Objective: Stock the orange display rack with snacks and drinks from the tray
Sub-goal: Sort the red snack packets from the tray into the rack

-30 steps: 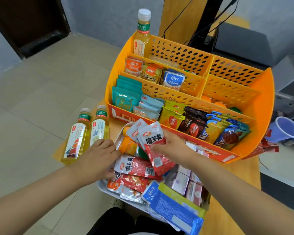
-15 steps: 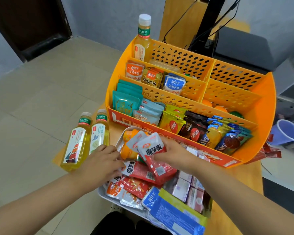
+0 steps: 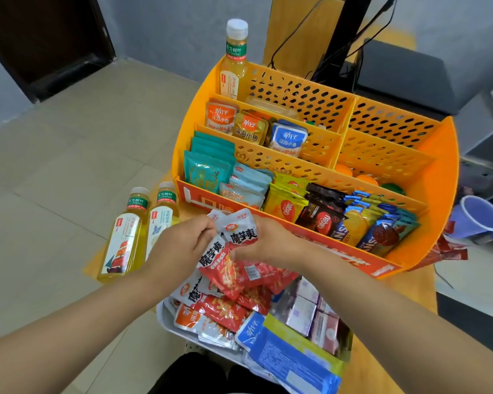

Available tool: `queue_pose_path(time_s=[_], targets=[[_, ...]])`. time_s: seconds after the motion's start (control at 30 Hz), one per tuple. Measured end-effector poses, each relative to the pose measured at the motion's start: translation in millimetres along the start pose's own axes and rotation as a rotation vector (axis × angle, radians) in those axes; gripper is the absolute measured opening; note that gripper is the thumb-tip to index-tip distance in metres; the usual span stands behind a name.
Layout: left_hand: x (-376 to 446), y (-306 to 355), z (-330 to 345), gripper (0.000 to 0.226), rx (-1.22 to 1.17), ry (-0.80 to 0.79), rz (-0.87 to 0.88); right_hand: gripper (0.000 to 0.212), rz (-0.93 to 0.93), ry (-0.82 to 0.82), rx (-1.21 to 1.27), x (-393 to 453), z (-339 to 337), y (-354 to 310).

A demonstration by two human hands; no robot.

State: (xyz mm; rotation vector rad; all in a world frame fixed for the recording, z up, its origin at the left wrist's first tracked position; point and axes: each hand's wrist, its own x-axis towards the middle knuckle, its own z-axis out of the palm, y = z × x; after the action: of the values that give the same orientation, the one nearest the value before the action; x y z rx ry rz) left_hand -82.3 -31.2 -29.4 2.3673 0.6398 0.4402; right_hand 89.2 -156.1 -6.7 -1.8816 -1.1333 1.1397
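The orange display rack (image 3: 436,155) stands on the table, its front and left tiers filled with snack packets and one tea bottle (image 3: 234,58) at the back left. In front of it, the white tray (image 3: 165,317) holds red-and-white snack packets (image 3: 225,308), a blue packet and small boxes. My right hand (image 3: 271,240) holds a bunch of red-and-white konjac packets (image 3: 239,231) above the tray. My left hand (image 3: 180,245) pinches another such packet (image 3: 214,257) against that bunch. Both hands meet just in front of the rack's front edge.
Two tea bottles (image 3: 138,231) lie on the table left of the tray. A blue paper cup (image 3: 478,217) and red sachets (image 3: 450,251) sit right of the rack. Oranges (image 3: 362,177) rest in the rack's right middle tier. Cables and a dark stand rise behind.
My left hand has lifted from the tray with a red-and-white packet and brought it to the bunch in my right hand. The bunch has risen slightly toward the rack.
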Motion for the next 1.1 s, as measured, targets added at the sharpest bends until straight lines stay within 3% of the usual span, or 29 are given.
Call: queue_pose_path(time_s=[0.07,0.3,0.57,0.67,0.73,0.8,0.9,0.97,1.03,1.1], targets=[[-0.8,0.4,1.5,0.011,-0.051,0.010,0.004,0.052,0.011,0.011,-0.028,2.4,-0.5,1.5],[-0.1,-7.6,-5.4,0.025,-0.155,-0.084,0.037,0.038,0.087,-0.097,0.050,-0.5,-22.0,5.1],[15.2,8.3,5.9,0.011,-0.059,0.175,-0.006,0.038,0.183,-0.165,0.288,4.4,-7.3,6.7],[17.9,14.6,5.0,0.006,-0.077,0.204,-0.054,0.036,0.184,-0.106,0.209,6.4,-8.8,7.8],[11.7,9.9,2.2,0.020,-0.063,0.242,-0.090,0.034,0.187,-0.020,0.195,6.1,-19.4,9.4],[-3.0,-0.7,-0.2,0.033,0.012,0.095,0.005,0.033,0.183,0.054,0.189,4.7,-32.6,11.7],[-24.3,-14.9,2.3,0.041,0.270,-0.382,0.400,0.032,0.184,0.095,0.177,2.7,-46.1,16.8],[-28.3,-23.6,9.9,0.071,0.514,-0.642,0.518,0.031,0.196,0.112,0.176,2.3,-48.4,19.2],[-24.9,-25.1,14.5,0.082,0.686,-0.713,0.584,0.030,0.210,0.112,0.192,2.2,-48.4,21.4],[-22.0,-22.2,13.6,0.075,0.734,-0.681,0.681,0.030,0.223,0.089,0.234,1.4,-47.9,22.7]])
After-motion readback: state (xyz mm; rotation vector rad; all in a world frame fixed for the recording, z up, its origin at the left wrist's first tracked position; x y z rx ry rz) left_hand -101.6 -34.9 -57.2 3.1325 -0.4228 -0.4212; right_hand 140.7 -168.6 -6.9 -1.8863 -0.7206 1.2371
